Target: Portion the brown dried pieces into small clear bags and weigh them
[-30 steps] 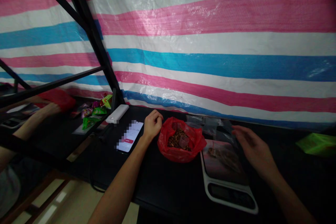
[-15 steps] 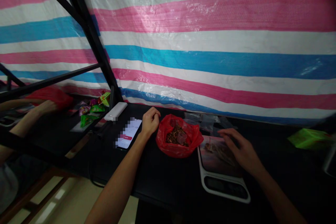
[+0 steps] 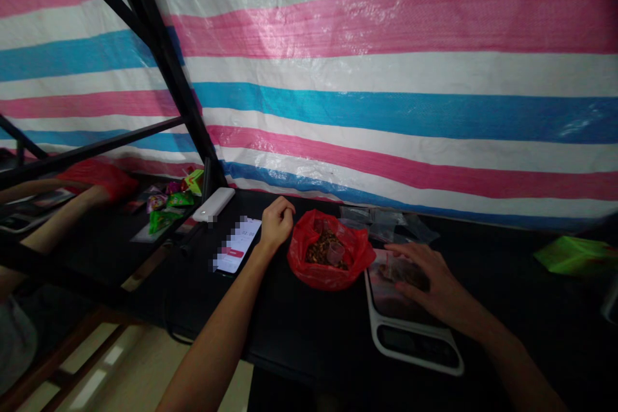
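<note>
My left hand (image 3: 279,222) rests on the black table with its fingers curled in, and nothing shows in it. Beside it stands an open red plastic bag (image 3: 299,264) of small brown pieces, with a small clear plastic cup (image 3: 335,253) lying on them. My right hand (image 3: 437,283) is over the white kitchen scale (image 3: 381,331), thumb and fingers around a small clear plastic bag (image 3: 403,271) with brown contents. This bag is on the scale's picture-printed top, partly hidden by my fingers.
A lit phone (image 3: 236,251) and a white box-shaped device (image 3: 215,205) lie left. Clear bags (image 3: 383,225) lie behind the scale; a green packet (image 3: 572,256) is far right. Past the black metal frame (image 3: 168,71), another person's arm (image 3: 72,212) reaches toward a red bag (image 3: 103,179).
My right hand has moved left and closed around the small clear bag, which looks more bunched. My left hand stays put. The other person's arm has shifted slightly.
</note>
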`<state>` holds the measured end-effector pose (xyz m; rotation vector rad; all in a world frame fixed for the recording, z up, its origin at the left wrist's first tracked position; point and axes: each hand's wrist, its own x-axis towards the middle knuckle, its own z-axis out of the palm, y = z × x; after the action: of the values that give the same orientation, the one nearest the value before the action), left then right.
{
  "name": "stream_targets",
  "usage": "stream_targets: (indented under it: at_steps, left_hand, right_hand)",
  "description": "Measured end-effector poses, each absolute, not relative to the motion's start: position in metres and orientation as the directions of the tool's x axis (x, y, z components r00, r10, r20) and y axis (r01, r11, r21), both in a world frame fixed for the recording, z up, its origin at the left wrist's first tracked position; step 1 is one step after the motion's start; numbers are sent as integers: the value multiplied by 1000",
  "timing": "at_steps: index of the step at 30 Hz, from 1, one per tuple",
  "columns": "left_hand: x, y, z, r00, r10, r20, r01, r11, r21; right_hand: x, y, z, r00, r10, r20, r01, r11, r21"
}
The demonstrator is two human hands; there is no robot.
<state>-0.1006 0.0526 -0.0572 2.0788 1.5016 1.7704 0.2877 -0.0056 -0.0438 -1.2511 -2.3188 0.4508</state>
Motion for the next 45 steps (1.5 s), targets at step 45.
stream_targets:
  at_steps: [45]
  left_hand:
    - [-101, 49, -49, -144, 664, 734, 617, -519, 591]
  right_hand:
    - [272, -8, -32, -341, 910, 236, 641, 409, -650]
